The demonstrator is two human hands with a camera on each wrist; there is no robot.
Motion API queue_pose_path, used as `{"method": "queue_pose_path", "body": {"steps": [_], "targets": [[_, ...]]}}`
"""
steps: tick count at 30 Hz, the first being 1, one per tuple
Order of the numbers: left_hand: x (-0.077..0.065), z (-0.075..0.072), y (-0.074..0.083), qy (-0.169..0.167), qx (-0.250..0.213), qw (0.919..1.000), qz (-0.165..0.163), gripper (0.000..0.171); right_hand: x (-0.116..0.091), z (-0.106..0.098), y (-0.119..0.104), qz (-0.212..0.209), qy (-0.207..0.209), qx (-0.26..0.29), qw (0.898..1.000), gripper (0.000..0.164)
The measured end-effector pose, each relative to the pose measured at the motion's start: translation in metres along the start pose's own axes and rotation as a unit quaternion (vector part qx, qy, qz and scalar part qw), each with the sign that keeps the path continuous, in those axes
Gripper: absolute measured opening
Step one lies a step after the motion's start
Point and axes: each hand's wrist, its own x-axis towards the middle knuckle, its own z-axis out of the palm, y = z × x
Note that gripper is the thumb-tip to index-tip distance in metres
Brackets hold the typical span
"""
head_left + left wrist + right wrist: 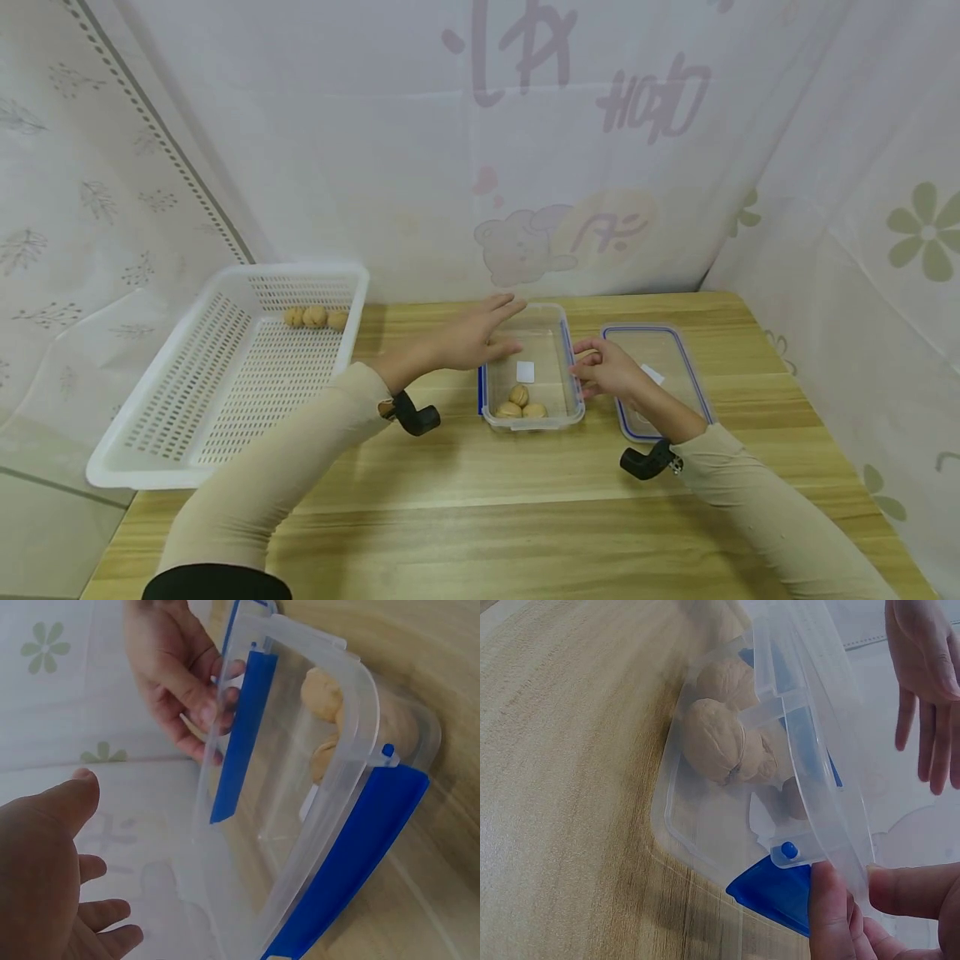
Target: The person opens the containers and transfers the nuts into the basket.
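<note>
A clear plastic food container [553,350] with blue side clips stands uncovered on the table. Three walnuts [519,395] sit together at its near end, beside a white paper slip [525,372]. My right hand [606,368] pinches the container's right rim, thumb on one side and fingers by the blue clip [772,892]. Over the left rim hovers my left hand [476,333], fingers extended and nothing in it; the left wrist view shows its thumb and fingers apart from the plastic.
Behind my right wrist lies the lid [678,367], edged with a blue seal. A white slatted basket [247,392] stands at the left with three walnuts [315,317] at its far end. Printed curtains [420,167] enclose the wooden table [480,533] at the back and sides.
</note>
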Motion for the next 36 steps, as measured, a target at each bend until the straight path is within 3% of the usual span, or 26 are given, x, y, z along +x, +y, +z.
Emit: {"method": "queue_pose_path", "body": {"steps": [9, 14, 24, 30, 36], "targets": [[0.007, 0.013, 0.001, -0.065, -0.043, 0.9969, 0.008, 0.076, 0.002, 0.000, 0.001, 0.006, 0.003, 0.003, 1.000, 0.041], [0.011, 0.018, -0.001, -0.083, -0.057, 0.9945, 0.029, 0.080, 0.002, 0.000, 0.001, 0.006, 0.002, 0.004, 1.000, 0.041], [0.021, 0.023, -0.002, -0.131, -0.067, 0.9882, 0.043, 0.055, 0.001, 0.000, 0.001, 0.003, 0.000, 0.004, 1.000, 0.042], [0.029, 0.026, -0.004, -0.175, -0.062, 0.9824, 0.023, 0.048, 0.002, -0.002, 0.002, -0.002, 0.000, 0.000, 1.000, 0.043], [0.034, 0.031, -0.001, -0.193, -0.042, 0.9801, 0.021, 0.044, 0.003, -0.001, 0.002, 0.000, 0.001, -0.001, 1.000, 0.043]]}}
